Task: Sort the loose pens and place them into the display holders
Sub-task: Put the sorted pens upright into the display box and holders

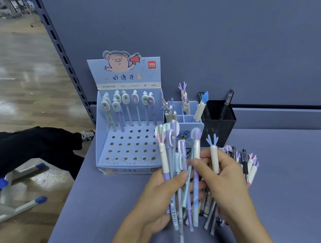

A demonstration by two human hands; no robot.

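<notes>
My left hand (160, 197) grips a fanned bunch of pens (179, 162) with oval charm caps and antler tops, held above the shelf. My right hand (222, 182) pinches a white pen with a blue antler top (214, 156) from that bunch. A blue pig-printed display box (128, 138) with a holed base holds several oval-capped pens (125, 106) in its back rows. Behind my hands stand a light-blue divided holder (187, 118) with antler pens and a black mesh cup (220, 121) with black pens. More loose pens (245, 163) lie under and right of my right hand.
Everything stands on a grey-blue shelf (288, 172) against a back panel (203, 37). The shelf's left edge drops to a wooden floor, where a person's dark-clothed leg (26, 145) and a blue-and-white stool frame (10, 201) are.
</notes>
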